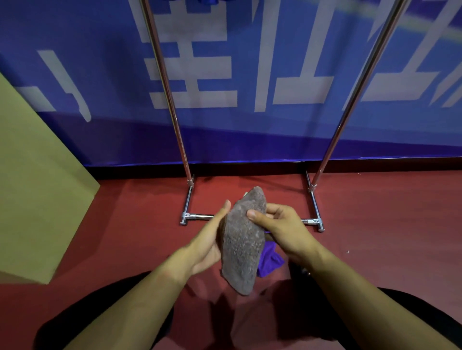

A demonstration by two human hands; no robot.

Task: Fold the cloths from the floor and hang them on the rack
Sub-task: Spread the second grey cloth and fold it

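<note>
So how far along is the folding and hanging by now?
Done: something blue at the top edge may already hang on the rack, though it is cut off. In hand: both hands, left and right, hold a grey cloth. Left: hanging it, then the purple cloth on the floor.

Rack top cut off, purple cloth partly hidden behind grey cloth

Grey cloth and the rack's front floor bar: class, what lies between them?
In the head view, only the person's hands: the left hand and right hand holding the grey cloth overlap the rack's front floor bar; otherwise bare red floor.
</note>
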